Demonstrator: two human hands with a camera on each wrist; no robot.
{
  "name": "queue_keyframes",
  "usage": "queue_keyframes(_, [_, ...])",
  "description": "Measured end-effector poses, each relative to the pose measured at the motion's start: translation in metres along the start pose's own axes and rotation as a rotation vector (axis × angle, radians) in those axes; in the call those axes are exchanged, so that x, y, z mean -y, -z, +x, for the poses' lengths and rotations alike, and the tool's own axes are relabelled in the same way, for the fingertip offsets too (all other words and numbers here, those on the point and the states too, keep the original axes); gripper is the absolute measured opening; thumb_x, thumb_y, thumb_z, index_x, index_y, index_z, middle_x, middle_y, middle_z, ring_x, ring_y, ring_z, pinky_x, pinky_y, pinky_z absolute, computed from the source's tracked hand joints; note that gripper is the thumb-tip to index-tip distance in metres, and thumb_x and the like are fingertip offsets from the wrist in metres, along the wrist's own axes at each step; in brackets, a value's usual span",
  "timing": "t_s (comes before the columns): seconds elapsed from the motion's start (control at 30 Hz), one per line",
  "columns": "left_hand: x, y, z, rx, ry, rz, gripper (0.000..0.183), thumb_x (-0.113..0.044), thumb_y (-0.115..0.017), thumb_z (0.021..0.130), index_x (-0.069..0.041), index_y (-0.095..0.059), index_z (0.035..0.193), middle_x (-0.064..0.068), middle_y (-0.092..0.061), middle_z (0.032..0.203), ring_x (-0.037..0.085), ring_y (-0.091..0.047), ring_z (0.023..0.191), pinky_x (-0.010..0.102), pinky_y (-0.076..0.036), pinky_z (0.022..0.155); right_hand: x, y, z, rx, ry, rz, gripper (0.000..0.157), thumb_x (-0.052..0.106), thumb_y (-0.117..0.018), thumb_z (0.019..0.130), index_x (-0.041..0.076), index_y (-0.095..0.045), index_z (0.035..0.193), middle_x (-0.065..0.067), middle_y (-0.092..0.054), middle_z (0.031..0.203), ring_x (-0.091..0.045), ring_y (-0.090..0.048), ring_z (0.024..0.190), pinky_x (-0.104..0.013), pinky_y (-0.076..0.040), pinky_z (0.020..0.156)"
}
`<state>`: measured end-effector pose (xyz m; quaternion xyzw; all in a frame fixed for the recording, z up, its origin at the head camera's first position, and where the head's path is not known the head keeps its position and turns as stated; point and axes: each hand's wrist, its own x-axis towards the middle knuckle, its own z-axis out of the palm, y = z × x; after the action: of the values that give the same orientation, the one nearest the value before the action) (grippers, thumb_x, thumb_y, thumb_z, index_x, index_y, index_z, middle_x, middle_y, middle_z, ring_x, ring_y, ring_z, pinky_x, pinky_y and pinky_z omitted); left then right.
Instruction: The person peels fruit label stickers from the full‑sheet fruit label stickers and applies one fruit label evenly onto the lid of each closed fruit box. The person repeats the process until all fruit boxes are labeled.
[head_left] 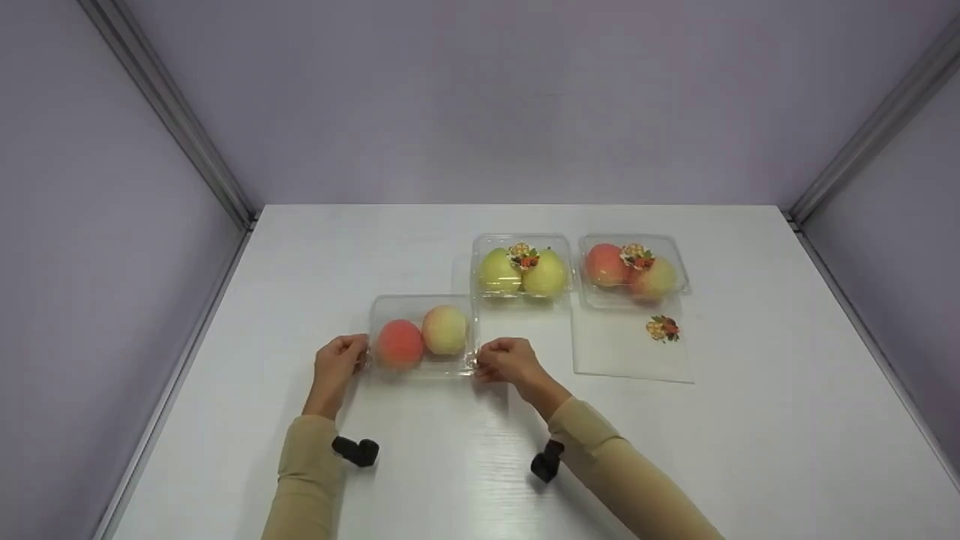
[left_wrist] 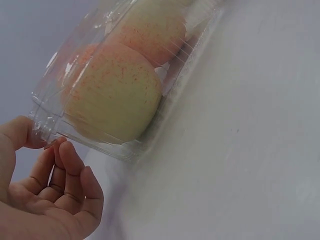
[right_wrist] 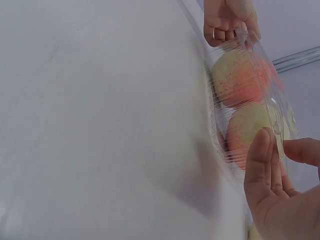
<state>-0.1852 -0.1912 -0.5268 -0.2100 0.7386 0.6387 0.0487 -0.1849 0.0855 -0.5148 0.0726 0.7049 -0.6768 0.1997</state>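
A clear plastic clamshell box with two peaches inside, one red and one pale yellow, lies between both hands at centre left. At its left side my left hand pinches the rim; the left wrist view shows the thumb and index finger on the corner, the other fingers curled below. My right hand pinches the rim at the right front corner. In the right wrist view its thumb and fingers meet at the lid's edge, and the lid lies down over the peaches.
Behind and to the right stands a clear box of yellow-green pears with a fruit sticker on its lid. Beside it is a stickered box of peaches. In front of that lies a white sheet bearing one fruit sticker. Walls enclose the white table.
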Motion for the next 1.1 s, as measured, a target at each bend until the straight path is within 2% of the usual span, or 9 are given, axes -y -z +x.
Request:
queue_keyframes(0.5, [0.005, -0.011, -0.004, 0.036, -0.012, 0.058, 0.028, -0.021, -0.052, 0.095, -0.001, -0.061, 0.113, -0.005, -0.057, 0.083, 0.008, -0.051, 0.081, 0.021, -0.045, 0.075, 0.003, 0.021, -0.003, 0.067, -0.022, -0.074, 0.006, 0.002, -0.057, 0.087, -0.002, -0.061, 0.088, 0.001, -0.063, 0.066, -0.009, -0.064, 0.059, -0.023, -0.056, 0.060])
queue_keyframes(0.83, [0.002, -0.022, -0.009, 0.073, -0.015, 0.025, 0.028, -0.020, -0.055, 0.095, 0.001, -0.061, 0.113, -0.004, -0.058, 0.083, 0.008, -0.052, 0.080, 0.019, -0.046, 0.072, 0.003, 0.039, -0.005, 0.102, -0.022, -0.086, 0.004, 0.001, -0.055, 0.087, -0.001, -0.058, 0.088, 0.000, -0.062, 0.065, -0.009, -0.063, 0.059, -0.024, -0.057, 0.060])
queue_keyframes(1.1, [0.002, -0.030, -0.009, 0.097, -0.013, 0.005, 0.027, -0.019, -0.055, 0.096, 0.001, -0.060, 0.113, -0.004, -0.059, 0.084, 0.008, -0.052, 0.080, 0.022, -0.047, 0.074, 0.003, 0.049, -0.009, 0.128, -0.010, -0.106, 0.009, 0.004, -0.055, 0.090, -0.004, -0.060, 0.092, 0.000, -0.064, 0.069, -0.008, -0.064, 0.061, -0.024, -0.057, 0.063])
